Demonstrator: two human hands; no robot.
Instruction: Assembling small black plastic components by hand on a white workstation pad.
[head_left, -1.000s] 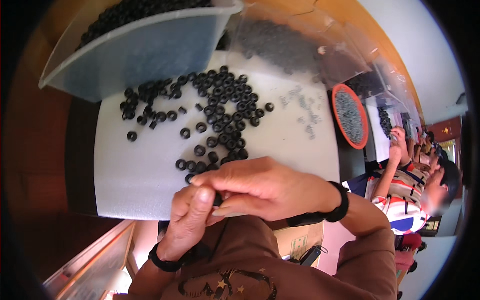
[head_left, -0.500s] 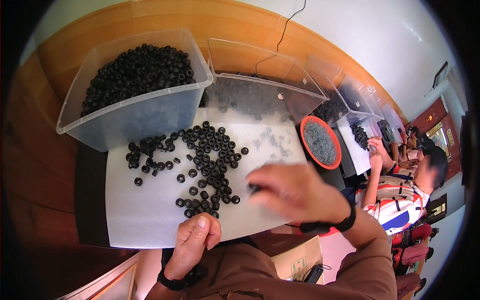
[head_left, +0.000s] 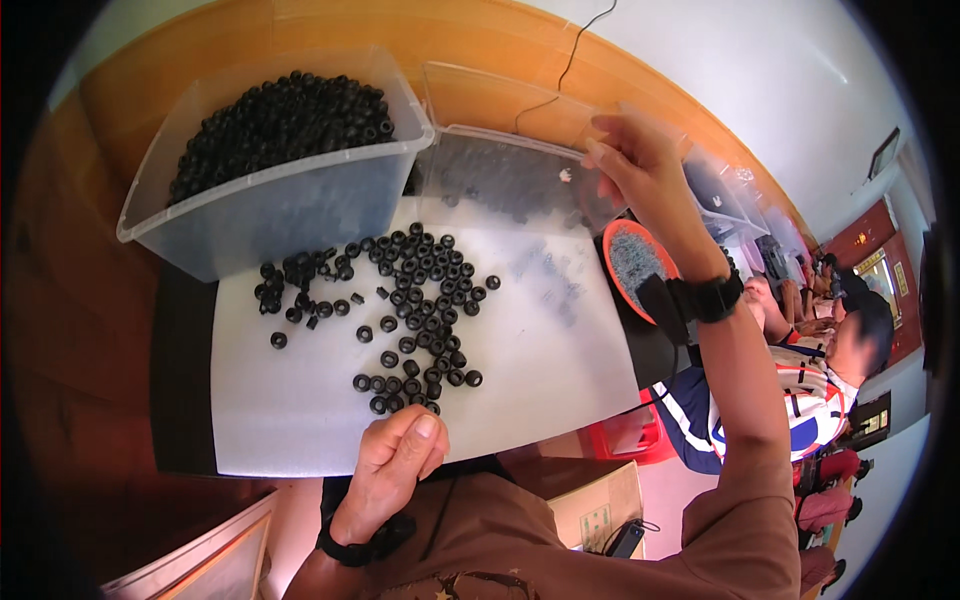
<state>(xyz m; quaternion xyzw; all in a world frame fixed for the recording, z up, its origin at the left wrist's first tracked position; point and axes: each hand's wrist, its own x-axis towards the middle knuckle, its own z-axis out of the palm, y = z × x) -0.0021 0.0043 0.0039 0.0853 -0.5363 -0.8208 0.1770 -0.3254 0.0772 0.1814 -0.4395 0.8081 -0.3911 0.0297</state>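
My left hand [head_left: 395, 455] is closed at the near edge of the white sheet [head_left: 530, 400], thumb pressed against the fingers; whatever it may hold is hidden. Just beyond it lies a loose spread of black ring-shaped plastic parts [head_left: 425, 265]. Raised over the right end of a clear plastic bin [head_left: 490, 180] is my right hand [head_left: 640, 165]. Its thumb and forefinger are a little apart, and nothing shows between them. Small translucent pieces [head_left: 550, 275] lie scattered on the sheet's right side. An orange bowl [head_left: 610, 275] full of similar pieces stands below my right wrist.
A large translucent tub [head_left: 290, 225] heaped with black parts stands at the back left. More clear bins [head_left: 715, 190] line the wall to the right. A co-worker [head_left: 800, 390] sits at my right. A cardboard box [head_left: 590, 500] stands below the table's near edge.
My right hand has swung up and away from the sheet to the clear bin; the black part it held no longer shows. My left hand stays at the near edge, still closed.
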